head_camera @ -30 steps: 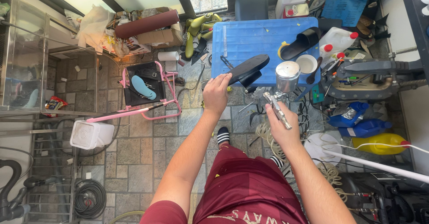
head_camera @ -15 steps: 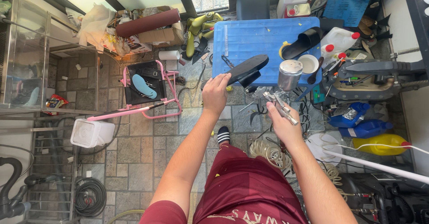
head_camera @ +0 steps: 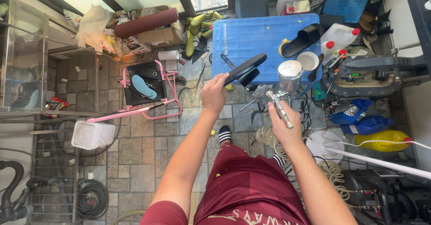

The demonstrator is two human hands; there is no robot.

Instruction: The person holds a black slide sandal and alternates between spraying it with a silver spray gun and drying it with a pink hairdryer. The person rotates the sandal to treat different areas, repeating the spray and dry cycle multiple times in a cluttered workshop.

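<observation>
Meanwhile, little has shifted over the last second: left hand stays clamped on the black sandal, sole tilted at 1 o'clock. Right hand keeps fingers wrapped round the spray gun, cup upright, nozzle just beside the sandal; spraying position held.

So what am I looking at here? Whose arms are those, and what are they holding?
The camera sits on a person's head and looks down, so you see that person's own arms and red shorts. The left hand holds up a black shoe sole. The right hand grips a metal spray gun with a shiny cup on top. In front stands a blue table with a black slipper and a white cup on it. On the tiled floor are a pink stand and coloured bottles.
</observation>
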